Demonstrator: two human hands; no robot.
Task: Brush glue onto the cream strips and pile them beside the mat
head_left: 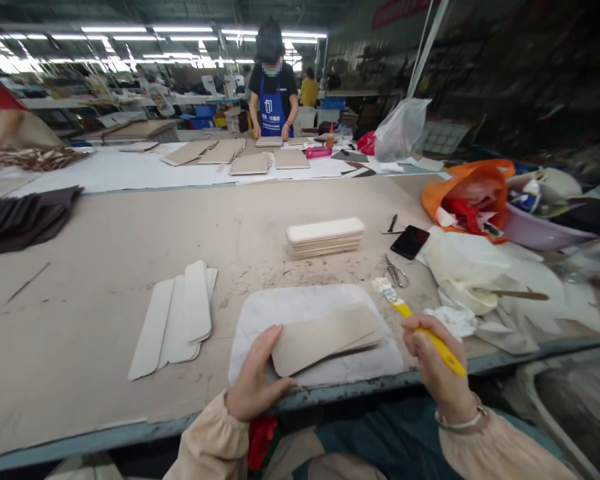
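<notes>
- Head view: one long worktable lies before you; its near edge is close to your body, so work well inside it.
- One white rounded mat lies near that edge; best let any drips from the bristles land here.
- One stack of tan rounded panels sits on the mat, slightly fanned at its right; its layers blur too much to count. Squaring it would probably make brushing more even.
- Two hands, yours. Your left hand has thumb and fingers spread wide, touching the stack's left end; light pressure there should stop slipping. Your right hand is closed around a brush handle.
- Cream strips lie fanned left of the mat, at least four showing.
- One neat pile of cream pieces stands beyond the mat, layers uncountable.
- One yellow-handled paintbrush, whitish bristles pointing away from you; a loose wrist should give thin, even strokes.
- One black smartphone; better clear of the bristles.
- One pair of scissors, just beside the bristles; mind snagging them.
</notes>
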